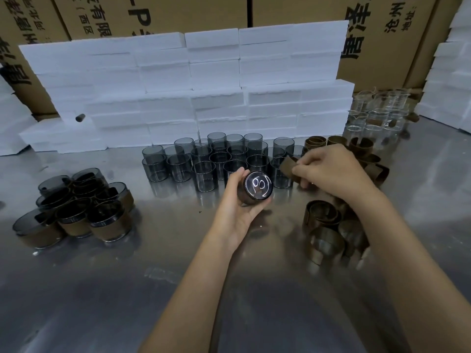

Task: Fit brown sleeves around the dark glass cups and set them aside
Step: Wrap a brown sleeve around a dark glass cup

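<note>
The left hand point(240, 200) holds a dark cup point(256, 187) on its side above the desk point(127, 289), base turned toward the camera, fingers and thumb curled round its wall. The right hand point(334, 171) pinches a brown sleeve point(289, 168) just to the right of that cup, close to it but not yet on it. So the left grip is wrapped on the cup and the right grip is a narrow pinch on the sleeve.

Bare cups point(219, 159) stand in a cluster behind the hands. Loose sleeves point(328, 233) lie curled in heaps on the right, near and far. Sleeved cups point(76, 215) are piled at the left, well apart from the hands.

The cup is glass: rigid, smooth, probably slippery, and breakable if it knocks against the metal desk or its neighbours. Holding it round the wall, as now, looks the safe way, leaving one end free for the sleeve to enter. The sleeve looks thin and springy, an open curl that holds its shape; it likely bends easily, so taking it by its edge and spreading it round the cup seems best. It should weigh almost nothing.

White foam blocks point(191, 85) are stacked behind, with cartons point(158, 14) beyond them and clear beakers point(379, 110) at the far right.
</note>
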A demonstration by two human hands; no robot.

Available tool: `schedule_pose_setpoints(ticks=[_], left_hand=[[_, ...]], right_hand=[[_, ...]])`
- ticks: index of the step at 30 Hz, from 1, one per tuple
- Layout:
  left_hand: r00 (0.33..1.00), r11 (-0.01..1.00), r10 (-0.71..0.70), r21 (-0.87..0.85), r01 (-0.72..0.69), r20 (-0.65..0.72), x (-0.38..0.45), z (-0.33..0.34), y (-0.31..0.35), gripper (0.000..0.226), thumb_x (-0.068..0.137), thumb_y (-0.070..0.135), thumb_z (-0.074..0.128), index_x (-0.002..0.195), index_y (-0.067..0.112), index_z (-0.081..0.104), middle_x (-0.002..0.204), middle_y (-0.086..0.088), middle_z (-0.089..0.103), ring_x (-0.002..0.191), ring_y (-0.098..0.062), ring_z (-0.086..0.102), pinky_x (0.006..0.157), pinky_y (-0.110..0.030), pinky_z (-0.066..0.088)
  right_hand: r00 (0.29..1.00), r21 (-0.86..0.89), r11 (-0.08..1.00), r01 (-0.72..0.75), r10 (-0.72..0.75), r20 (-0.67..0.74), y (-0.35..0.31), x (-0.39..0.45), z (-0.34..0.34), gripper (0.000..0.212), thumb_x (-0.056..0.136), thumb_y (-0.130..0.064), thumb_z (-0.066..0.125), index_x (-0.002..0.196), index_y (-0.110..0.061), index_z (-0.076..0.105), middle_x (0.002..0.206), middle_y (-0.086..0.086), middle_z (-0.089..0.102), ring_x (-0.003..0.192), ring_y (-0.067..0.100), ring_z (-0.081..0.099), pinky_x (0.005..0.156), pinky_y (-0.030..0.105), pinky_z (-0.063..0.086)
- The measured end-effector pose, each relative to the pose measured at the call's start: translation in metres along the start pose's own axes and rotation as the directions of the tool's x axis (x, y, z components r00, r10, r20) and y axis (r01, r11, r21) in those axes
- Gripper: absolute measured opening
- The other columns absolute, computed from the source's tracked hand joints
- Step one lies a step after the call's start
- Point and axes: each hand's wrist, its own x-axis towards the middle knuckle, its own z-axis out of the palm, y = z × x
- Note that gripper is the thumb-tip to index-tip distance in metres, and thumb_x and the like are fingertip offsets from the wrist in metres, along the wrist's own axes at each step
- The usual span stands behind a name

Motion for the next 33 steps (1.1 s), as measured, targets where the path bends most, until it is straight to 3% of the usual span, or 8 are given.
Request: schedule_pose_setpoints(ticks=[6, 10, 13, 16, 20, 26, 29, 33], left_hand=[[0.988, 0.993, 0.079, 0.074, -0.089, 0.134, -0.011, 0.006, 0.004, 0.073, 0.090, 0.048, 0.069, 0.141, -0.002, 0.053, 0.122, -0.020, 0.067, 0.112, -0.027, 0.069, 0.096, -0.040, 0.058], [0.989, 0.991, 0.090, 0.086, -0.100, 0.113, -0.011, 0.007, 0.003, 0.082, 0.081, 0.040, 0.076, 0.146, 0.002, 0.045, 0.111, -0.016, 0.060, 0.102, -0.026, 0.060, 0.109, -0.055, 0.047], [0.993, 0.993, 0.084, 0.081, -0.091, 0.086, -0.013, 0.008, 0.004, 0.078, 0.073, 0.036, 0.080, 0.141, 0.011, 0.052, 0.092, -0.005, 0.068, 0.083, -0.017, 0.066, 0.080, -0.041, 0.058], [0.994, 0.993, 0.085, 0.080, -0.090, 0.066, -0.014, 0.011, 0.004, 0.079, 0.077, 0.034, 0.077, 0.144, 0.004, 0.049, 0.102, -0.010, 0.067, 0.093, -0.021, 0.068, 0.084, -0.038, 0.059], [0.997, 0.998, 0.057, 0.026, -0.058, 0.047, -0.014, 0.012, 0.005, 0.062, 0.092, 0.028, 0.071, 0.144, 0.000, 0.051, 0.137, -0.025, 0.061, 0.128, -0.035, 0.061, 0.104, -0.048, 0.054], [0.994, 0.995, 0.061, 0.071, -0.068, 0.095, -0.017, 0.013, 0.002, 0.046, 0.091, 0.034, 0.075, 0.128, 0.009, 0.064, 0.115, -0.024, 0.072, 0.108, -0.032, 0.073, 0.087, -0.042, 0.062], [0.993, 0.972, 0.098, 0.210, -0.110, 0.066, -0.016, 0.013, 0.005, 0.035, 0.093, 0.038, 0.073, 0.119, 0.014, 0.072, 0.114, -0.023, 0.073, 0.104, -0.033, 0.074, 0.082, -0.043, 0.062], [0.990, 0.958, 0.118, 0.254, -0.135, 0.082, -0.017, 0.012, 0.006, 0.037, 0.090, 0.043, 0.075, 0.117, 0.018, 0.073, 0.115, -0.020, 0.073, 0.107, -0.035, 0.073, 0.086, -0.048, 0.061]], right_hand=[[0.962, -0.036, 0.969, 0.245, -0.238, 0.134, -0.030, -0.031, 0.022, 0.007, 0.087, -0.021, 0.074, 0.082, -0.025, 0.076, 0.066, -0.004, 0.070, 0.073, 0.018, 0.067, 0.076, 0.035, 0.055], [0.939, -0.160, 0.929, 0.335, -0.315, 0.136, -0.033, -0.035, 0.031, 0.007, 0.090, -0.029, 0.069, 0.091, -0.031, 0.075, 0.066, -0.013, 0.060, 0.074, 0.011, 0.060, 0.072, 0.032, 0.050], [0.916, -0.193, 0.899, 0.392, -0.362, 0.174, -0.034, -0.038, 0.037, 0.008, 0.088, -0.034, 0.067, 0.087, -0.033, 0.075, 0.057, -0.015, 0.054, 0.062, 0.002, 0.053, 0.064, 0.027, 0.040], [0.937, -0.012, 0.942, 0.337, -0.334, 0.107, -0.029, -0.034, 0.040, 0.013, 0.085, -0.033, 0.067, 0.076, -0.031, 0.075, 0.058, -0.010, 0.062, 0.059, 0.007, 0.057, 0.061, 0.029, 0.048], [0.941, 0.290, 0.922, 0.255, -0.168, -0.295, -0.023, -0.023, 0.049, 0.014, 0.091, -0.036, 0.066, 0.084, -0.024, 0.067, 0.080, 0.003, 0.065, 0.070, 0.010, 0.055, 0.066, 0.028, 0.046], [0.972, 0.501, 0.839, -0.211, 0.124, 0.201, -0.016, -0.016, 0.073, 0.064, 0.090, -0.082, 0.037, 0.125, -0.034, 0.061, 0.116, -0.012, 0.062, 0.109, 0.004, 0.058, 0.092, 0.029, 0.043], [0.965, 0.526, 0.822, -0.218, 0.103, 0.240, -0.013, -0.016, 0.075, 0.080, 0.080, -0.093, 0.033, 0.126, -0.036, 0.066, 0.124, -0.009, 0.068, 0.119, 0.010, 0.061, 0.104, 0.040, 0.046], [0.979, 0.626, 0.764, -0.155, 0.034, 0.200, -0.012, -0.022, 0.071, 0.057, 0.081, -0.086, 0.049, 0.104, -0.041, 0.073, 0.101, -0.015, 0.075, 0.099, -0.002, 0.067, 0.089, 0.027, 0.051]])
